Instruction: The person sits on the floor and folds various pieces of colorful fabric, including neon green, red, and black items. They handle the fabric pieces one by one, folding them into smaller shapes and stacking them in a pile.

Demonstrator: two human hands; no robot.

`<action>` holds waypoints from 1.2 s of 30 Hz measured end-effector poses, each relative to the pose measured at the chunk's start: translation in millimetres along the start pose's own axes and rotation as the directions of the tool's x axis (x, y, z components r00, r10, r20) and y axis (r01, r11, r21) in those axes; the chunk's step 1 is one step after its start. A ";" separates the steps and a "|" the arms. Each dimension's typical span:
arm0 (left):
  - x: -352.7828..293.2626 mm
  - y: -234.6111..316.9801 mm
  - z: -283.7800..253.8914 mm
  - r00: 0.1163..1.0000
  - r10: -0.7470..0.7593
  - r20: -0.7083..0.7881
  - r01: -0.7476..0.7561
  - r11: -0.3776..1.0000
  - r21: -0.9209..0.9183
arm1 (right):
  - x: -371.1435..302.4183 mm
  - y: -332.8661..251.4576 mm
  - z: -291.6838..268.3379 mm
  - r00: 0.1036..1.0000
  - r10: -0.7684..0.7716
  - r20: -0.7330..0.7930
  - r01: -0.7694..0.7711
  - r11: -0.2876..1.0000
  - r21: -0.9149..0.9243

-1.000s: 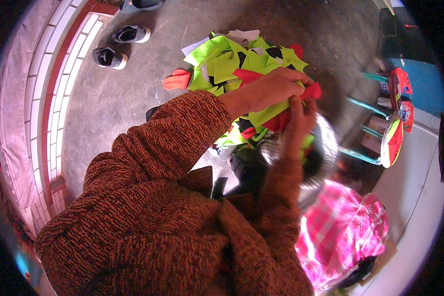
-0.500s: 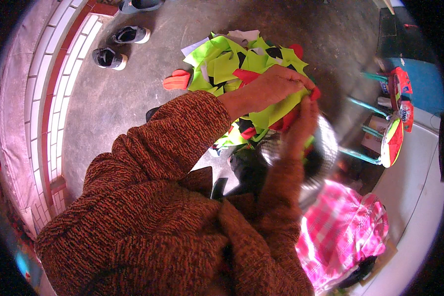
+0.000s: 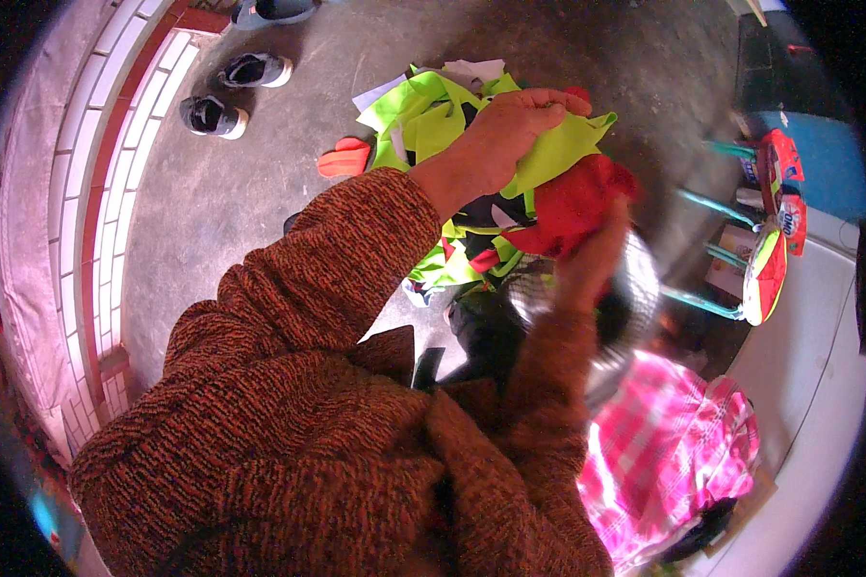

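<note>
My left hand (image 3: 510, 133) is closed on a piece of neon yellow-green fabric (image 3: 563, 154), which hangs from the fingers to the right. Just below it, my right hand (image 3: 595, 255), blurred, grips a red piece of fabric (image 3: 577, 197) that spreads out above the fingers. Beneath both hands lies a heap of yellow-green fabric scraps (image 3: 419, 111) on the floor, mixed with red, black and white bits. A silvery mesh-like round thing (image 3: 635, 288) stands behind my right wrist; my arm hides part of it.
A small red-orange piece (image 3: 343, 157) lies left of the heap. Dark shoes (image 3: 214, 116) stand at the far left by a white-tiled step (image 3: 144, 120). To the right is a stool with turquoise legs (image 3: 707, 300). Pink checked cloth (image 3: 674, 433) is at the lower right.
My hands have moved apart, the left one up and to the left with the yellow-green fabric. The red piece now shows spread out at my right hand, separate from the green one.
</note>
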State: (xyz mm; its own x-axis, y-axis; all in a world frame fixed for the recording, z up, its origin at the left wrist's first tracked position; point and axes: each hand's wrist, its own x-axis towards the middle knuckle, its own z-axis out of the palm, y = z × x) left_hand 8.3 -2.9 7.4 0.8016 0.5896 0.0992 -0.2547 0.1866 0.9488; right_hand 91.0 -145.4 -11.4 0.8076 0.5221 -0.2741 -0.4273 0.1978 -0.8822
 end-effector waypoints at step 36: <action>8.3 -11.7 -9.0 0.949 -0.296 -0.110 0.231 0.889 -0.396 | 7.0 -56.1 -113.6 0.857 -0.453 -0.248 0.332 0.851 -0.407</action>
State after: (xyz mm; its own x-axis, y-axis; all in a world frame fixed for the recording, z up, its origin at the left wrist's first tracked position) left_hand 13.0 6.9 -5.6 0.7766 0.5906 -0.2192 -0.2554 0.6133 0.7474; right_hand 166.8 -247.1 -7.3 0.9858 0.1525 0.0697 0.0700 0.0038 -0.9975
